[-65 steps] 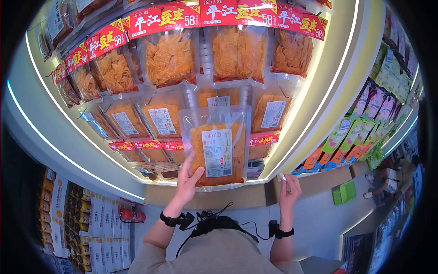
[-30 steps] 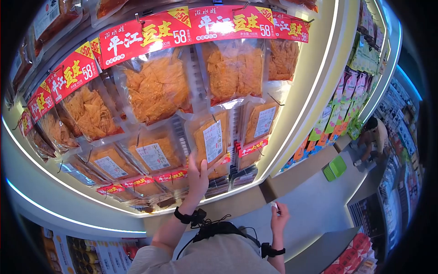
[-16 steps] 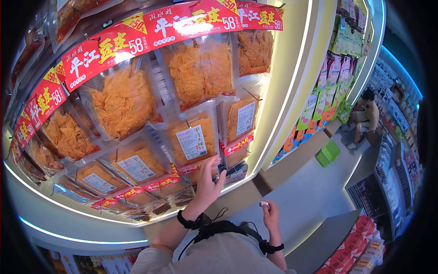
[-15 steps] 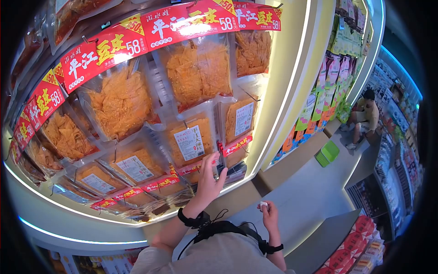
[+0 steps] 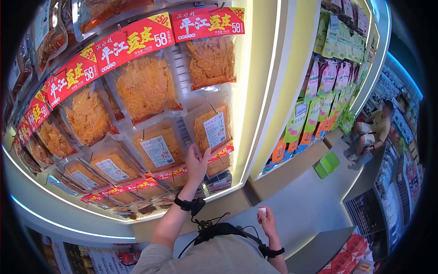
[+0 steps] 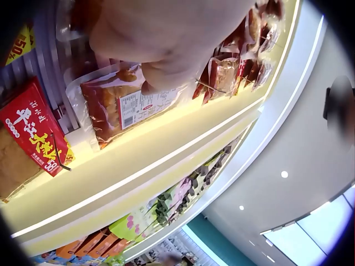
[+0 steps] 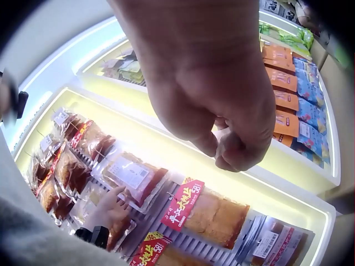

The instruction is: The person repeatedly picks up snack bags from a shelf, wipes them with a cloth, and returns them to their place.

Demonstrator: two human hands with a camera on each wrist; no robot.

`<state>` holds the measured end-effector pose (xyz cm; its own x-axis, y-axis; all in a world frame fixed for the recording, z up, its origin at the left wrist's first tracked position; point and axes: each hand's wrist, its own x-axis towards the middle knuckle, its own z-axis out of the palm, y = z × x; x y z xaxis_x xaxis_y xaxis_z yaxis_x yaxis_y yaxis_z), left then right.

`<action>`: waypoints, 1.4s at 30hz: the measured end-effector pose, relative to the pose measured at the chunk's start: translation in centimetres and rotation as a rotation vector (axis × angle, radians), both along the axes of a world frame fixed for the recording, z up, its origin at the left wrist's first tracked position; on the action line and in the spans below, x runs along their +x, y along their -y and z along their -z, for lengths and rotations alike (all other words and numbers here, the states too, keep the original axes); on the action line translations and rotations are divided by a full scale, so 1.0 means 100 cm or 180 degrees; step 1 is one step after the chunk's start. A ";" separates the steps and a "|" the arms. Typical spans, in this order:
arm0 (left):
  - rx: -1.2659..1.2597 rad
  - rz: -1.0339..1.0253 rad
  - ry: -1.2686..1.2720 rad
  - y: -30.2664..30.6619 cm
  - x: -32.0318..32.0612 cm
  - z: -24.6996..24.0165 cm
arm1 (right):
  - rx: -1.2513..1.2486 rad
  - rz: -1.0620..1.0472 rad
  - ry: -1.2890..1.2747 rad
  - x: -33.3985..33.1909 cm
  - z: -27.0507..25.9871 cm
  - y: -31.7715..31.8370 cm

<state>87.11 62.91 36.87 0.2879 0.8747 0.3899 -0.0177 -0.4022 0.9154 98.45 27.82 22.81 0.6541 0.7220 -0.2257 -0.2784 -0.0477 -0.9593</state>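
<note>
My left hand [image 5: 197, 165] reaches up to the lower left edge of a clear pack of orange-brown flat food sheets [image 5: 200, 130] with a white label, hanging at the rack's right end. Its thumb and fingers are apart, fingertips right at the pack's edge. In the left wrist view that hand [image 6: 161, 30] overlaps the upper part of the pack [image 6: 102, 113]. Low at the right, my right hand [image 5: 268, 222] pinches a small white object [image 5: 262, 210] between thumb and fingers; the right wrist view shows it mostly hidden by the fingers [image 7: 238, 158].
Similar labelled packs [image 5: 158, 148] hang to the left, with red-headed packs [image 5: 148, 86] above. A lit white side panel [image 5: 260, 82] bounds the rack. Further right are green and pink bags [image 5: 315, 112], a green basket [image 5: 327, 165] on the floor and a seated person [image 5: 374, 130].
The pack my left hand held was placed back among the hanging packs and let go. That hand then moved to the rightmost pack. The view has turned right; my right hand keeps the white object.
</note>
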 end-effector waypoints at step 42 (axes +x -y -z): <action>-0.0887 0.0327 0.0394 0.179 -0.011 -0.087 | -0.0124 -0.1458 0.0128 0.111 0.018 0.010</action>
